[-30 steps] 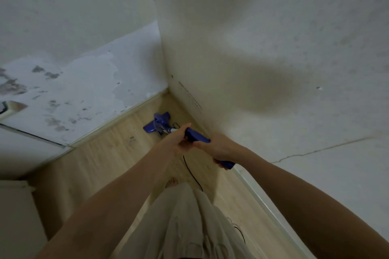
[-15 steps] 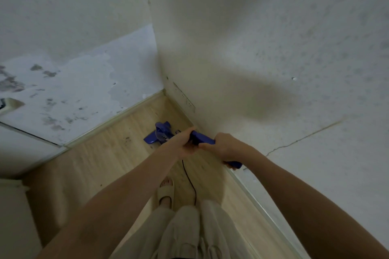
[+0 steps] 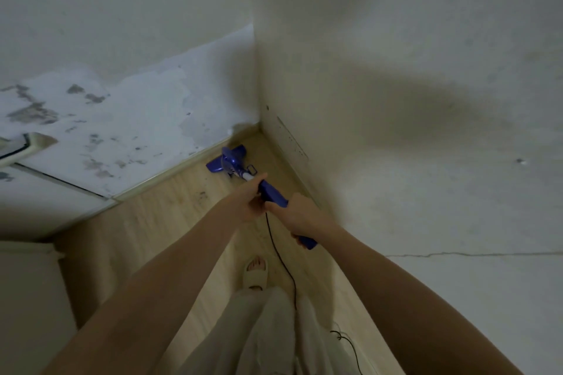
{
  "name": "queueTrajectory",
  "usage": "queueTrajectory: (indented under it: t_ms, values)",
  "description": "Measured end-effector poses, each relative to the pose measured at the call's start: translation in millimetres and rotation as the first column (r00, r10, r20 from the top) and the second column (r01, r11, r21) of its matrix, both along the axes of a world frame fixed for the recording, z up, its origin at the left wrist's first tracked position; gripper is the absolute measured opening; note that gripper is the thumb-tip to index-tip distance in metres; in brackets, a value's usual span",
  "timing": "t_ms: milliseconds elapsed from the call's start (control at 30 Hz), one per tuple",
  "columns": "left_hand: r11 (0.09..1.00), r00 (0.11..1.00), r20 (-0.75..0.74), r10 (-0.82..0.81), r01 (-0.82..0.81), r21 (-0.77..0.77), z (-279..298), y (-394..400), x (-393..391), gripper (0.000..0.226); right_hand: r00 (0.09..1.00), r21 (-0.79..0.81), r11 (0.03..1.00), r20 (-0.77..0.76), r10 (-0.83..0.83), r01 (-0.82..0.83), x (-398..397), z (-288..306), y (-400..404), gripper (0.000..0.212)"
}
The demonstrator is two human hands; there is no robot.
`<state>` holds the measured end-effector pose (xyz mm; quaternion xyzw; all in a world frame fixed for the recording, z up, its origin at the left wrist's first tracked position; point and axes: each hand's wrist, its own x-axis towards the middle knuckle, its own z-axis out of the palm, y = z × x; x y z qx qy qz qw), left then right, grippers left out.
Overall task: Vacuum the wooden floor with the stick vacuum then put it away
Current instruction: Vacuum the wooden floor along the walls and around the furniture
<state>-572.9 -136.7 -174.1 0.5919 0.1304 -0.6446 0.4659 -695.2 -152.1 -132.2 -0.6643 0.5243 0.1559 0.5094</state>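
A blue stick vacuum [image 3: 273,193] slants down toward the room's corner. Its blue floor head [image 3: 227,159] lies on the wooden floor [image 3: 170,216] close to the skirting where two walls meet. My left hand [image 3: 250,201] grips the upper end of the body, just behind the white tube. My right hand [image 3: 300,216] grips the handle further back, whose blue tip shows below my wrist. A black power cord [image 3: 281,259] hangs from the vacuum and trails back over the floor past my sandalled foot [image 3: 256,273].
A stained, peeling wall [image 3: 122,119] bounds the floor on the left and a pale wall [image 3: 396,131] with a low socket plate [image 3: 292,141] runs along the right. A white cabinet edge [image 3: 27,283] stands at lower left. More cord loops on the floor at lower right [image 3: 344,341].
The floor head has slid further into the corner, nearer the skirting. Both hands keep their grip, and my foot has stepped forward into view.
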Motion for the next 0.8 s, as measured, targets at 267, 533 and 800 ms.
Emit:
queueTrajectory:
  t_ms: [267, 533, 800]
  values:
    - [0.999, 1.0, -0.017, 0.016, -0.016, -0.048, -6, -22, 50, 0.031, 0.999, 0.042, 0.999, -0.003, -0.032, 0.032, 49, 8, -25, 0.04]
    - [0.999, 0.996, -0.088, -0.012, 0.008, -0.038, -8, -35, 55, 0.018, 0.999, 0.025, 1.0, -0.044, 0.019, -0.018, 49, 20, -43, 0.042]
    - [0.994, 0.993, -0.011, -0.113, 0.113, -0.006, -16, -35, 73, 0.034, 1.0, 0.035, 0.999, -0.019, -0.012, 0.012, 64, 16, -40, 0.041]
